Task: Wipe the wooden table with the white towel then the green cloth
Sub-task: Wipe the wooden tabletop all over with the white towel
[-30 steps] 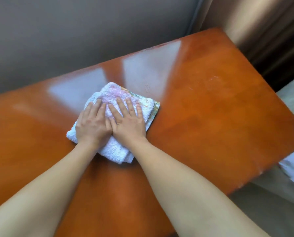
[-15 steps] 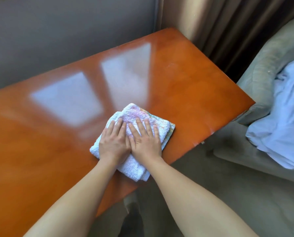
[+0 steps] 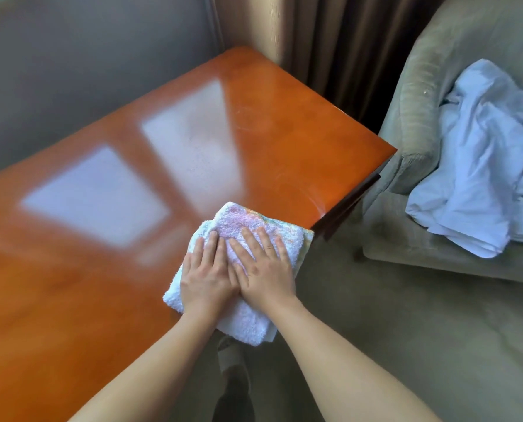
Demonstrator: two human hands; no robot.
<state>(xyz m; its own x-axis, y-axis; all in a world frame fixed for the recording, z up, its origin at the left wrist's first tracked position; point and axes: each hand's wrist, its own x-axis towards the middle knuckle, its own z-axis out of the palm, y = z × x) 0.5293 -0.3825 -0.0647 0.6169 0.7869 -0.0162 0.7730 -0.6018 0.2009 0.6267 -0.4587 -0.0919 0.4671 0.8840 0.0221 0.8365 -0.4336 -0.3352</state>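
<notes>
A folded white towel (image 3: 248, 322) lies at the near right corner of the glossy wooden table (image 3: 71, 284), partly overhanging the front edge. A thin greenish patterned edge, perhaps the green cloth (image 3: 308, 236), peeks out beneath the towel's far right side. My left hand (image 3: 207, 277) and my right hand (image 3: 263, 268) lie flat side by side on the towel, fingers spread and pressing down. Neither hand curls around the fabric.
A grey-green armchair (image 3: 418, 95) stands right of the table with a crumpled pale blue sheet (image 3: 479, 159) on its seat. Brown curtains (image 3: 339, 41) hang behind the table's far corner. Grey-green carpet (image 3: 406, 324) lies below; a grey wall runs behind.
Both hands have slid the towel rightward and toward me, from the middle of the table to its near right corner. The view has swung right, bringing in the armchair.
</notes>
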